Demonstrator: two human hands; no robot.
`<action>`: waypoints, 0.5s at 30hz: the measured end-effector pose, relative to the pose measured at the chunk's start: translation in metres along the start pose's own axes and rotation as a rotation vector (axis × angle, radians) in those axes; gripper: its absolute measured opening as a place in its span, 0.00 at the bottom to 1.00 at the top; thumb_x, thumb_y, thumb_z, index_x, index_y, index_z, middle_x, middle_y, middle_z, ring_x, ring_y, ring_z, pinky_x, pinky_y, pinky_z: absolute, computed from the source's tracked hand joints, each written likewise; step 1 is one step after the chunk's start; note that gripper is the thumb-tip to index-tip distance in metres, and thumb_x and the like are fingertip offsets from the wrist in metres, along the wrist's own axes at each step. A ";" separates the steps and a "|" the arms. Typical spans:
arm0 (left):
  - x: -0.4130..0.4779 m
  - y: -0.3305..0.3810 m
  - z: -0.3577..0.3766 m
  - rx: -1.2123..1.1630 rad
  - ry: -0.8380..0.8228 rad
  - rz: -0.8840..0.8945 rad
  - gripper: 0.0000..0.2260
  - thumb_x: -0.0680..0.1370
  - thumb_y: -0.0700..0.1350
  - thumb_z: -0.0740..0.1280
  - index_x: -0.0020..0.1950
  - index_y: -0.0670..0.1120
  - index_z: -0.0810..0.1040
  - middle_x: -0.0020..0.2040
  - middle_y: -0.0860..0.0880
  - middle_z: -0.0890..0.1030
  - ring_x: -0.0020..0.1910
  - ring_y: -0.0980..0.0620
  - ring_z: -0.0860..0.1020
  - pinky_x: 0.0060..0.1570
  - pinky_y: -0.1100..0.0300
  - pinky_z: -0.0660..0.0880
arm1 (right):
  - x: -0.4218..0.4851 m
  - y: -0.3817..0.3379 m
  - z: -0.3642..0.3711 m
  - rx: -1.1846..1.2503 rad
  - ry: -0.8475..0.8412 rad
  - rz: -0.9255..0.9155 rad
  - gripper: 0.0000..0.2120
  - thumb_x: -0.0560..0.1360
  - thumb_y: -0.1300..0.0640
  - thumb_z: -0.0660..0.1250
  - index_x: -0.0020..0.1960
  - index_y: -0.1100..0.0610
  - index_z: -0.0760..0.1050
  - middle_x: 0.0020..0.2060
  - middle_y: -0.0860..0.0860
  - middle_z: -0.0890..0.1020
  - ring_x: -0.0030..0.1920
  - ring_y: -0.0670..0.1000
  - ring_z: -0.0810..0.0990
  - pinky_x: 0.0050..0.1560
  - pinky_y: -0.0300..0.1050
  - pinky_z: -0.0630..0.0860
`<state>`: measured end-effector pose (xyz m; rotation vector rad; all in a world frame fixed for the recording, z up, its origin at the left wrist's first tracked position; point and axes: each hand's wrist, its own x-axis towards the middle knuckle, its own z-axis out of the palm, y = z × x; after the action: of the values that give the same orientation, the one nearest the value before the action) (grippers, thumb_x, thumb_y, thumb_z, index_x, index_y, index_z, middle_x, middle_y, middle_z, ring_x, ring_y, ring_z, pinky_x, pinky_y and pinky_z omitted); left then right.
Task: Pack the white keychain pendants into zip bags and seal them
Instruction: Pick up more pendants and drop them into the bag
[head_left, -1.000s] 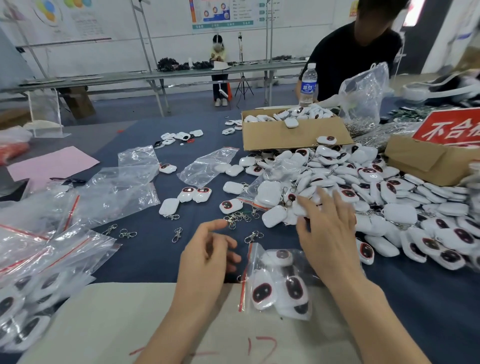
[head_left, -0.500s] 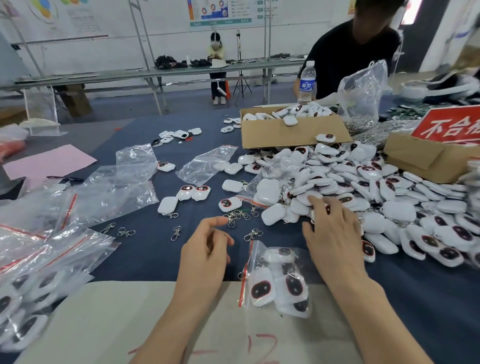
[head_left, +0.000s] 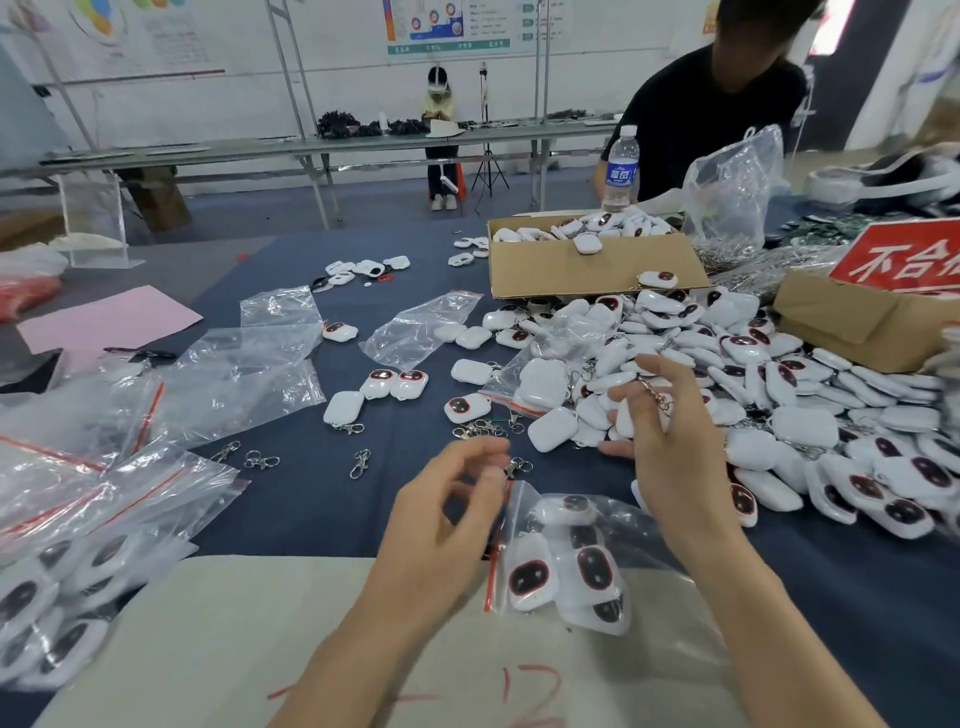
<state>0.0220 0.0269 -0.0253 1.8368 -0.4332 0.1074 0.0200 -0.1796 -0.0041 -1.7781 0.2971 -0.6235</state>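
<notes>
— So, where is the right hand?

— Raised over the near edge of the pile of white pendants. Its fingers are curled round one pendant, and that one's chain hangs across them.

— And the left hand?

— Just beside the mouth of the bag, with its fingers bent in towards the thumb. They are blurred, so I cannot tell whether they pinch the plastic or only hover at it.

— How does the bag lie?

— Flat between the two wrists, half on the pale sheet and half on the blue cloth. Its red strip faces the left hand. Several pendants are inside, dark ovals upward.

— Is it sealed?

— The mouth looks slack near the fingers, but I can't say for sure.

— What else is close by?

— Loose clasps on the cloth ahead of the left hand. Empty bags are spread to the left, with filled bags at the left edge. A box holding more pendants sits behind the pile.
</notes>
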 end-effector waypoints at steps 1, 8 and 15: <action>-0.003 0.000 0.001 0.033 -0.070 0.019 0.09 0.79 0.55 0.64 0.57 0.63 0.81 0.54 0.60 0.83 0.54 0.60 0.81 0.52 0.68 0.76 | 0.000 0.000 0.002 0.020 -0.012 -0.003 0.08 0.85 0.50 0.58 0.59 0.38 0.72 0.47 0.39 0.82 0.36 0.43 0.85 0.43 0.38 0.78; -0.018 -0.009 -0.012 0.441 -0.248 0.217 0.10 0.81 0.51 0.62 0.59 0.58 0.78 0.55 0.64 0.79 0.60 0.57 0.76 0.57 0.58 0.74 | 0.001 0.002 0.013 0.246 -0.254 0.161 0.18 0.82 0.63 0.55 0.61 0.45 0.77 0.53 0.50 0.84 0.48 0.49 0.86 0.54 0.50 0.82; -0.034 -0.014 -0.020 0.314 -0.148 0.174 0.09 0.81 0.51 0.65 0.59 0.62 0.79 0.56 0.63 0.80 0.59 0.57 0.78 0.55 0.66 0.74 | -0.009 0.003 0.023 0.255 -0.439 0.185 0.24 0.82 0.68 0.58 0.72 0.45 0.66 0.58 0.54 0.78 0.53 0.49 0.85 0.49 0.38 0.82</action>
<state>-0.0015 0.0576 -0.0415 2.1206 -0.7134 0.1665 0.0257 -0.1578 -0.0137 -1.5695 0.0732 -0.1230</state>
